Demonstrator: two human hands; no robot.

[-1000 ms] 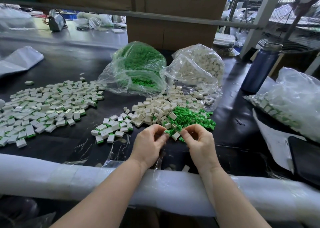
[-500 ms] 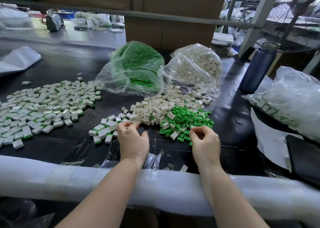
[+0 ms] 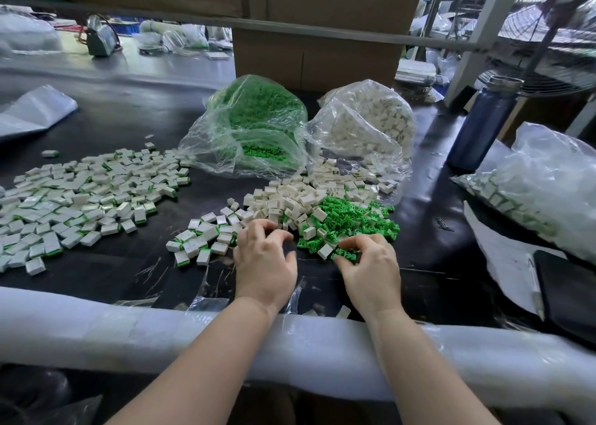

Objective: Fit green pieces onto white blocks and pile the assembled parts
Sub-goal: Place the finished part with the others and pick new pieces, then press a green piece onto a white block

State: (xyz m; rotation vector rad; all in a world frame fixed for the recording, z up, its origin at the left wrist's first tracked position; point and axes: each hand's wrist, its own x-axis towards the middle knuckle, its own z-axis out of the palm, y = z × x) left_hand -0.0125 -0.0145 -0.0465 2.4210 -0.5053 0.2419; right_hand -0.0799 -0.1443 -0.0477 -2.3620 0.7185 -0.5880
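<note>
Judging from the piles, the task is well advanced but not finished. Near the table's front edge, the right hand (image 3: 371, 271) pinches pieces in the loose green pieces (image 3: 351, 221); the curled left hand (image 3: 264, 260) reaches among white blocks (image 3: 290, 198), its hold hidden. Farther left, assembled parts (image 3: 80, 198) lie spread; full bags (image 3: 258, 127) remain behind.

Two hands (image 3: 317, 263), three bags (image 3: 254, 127), one bottle (image 3: 480, 124)

free: bare mat (image 3: 113, 263) | blocked: bags (image 3: 254, 127), bottle (image 3: 480, 124)
</note>
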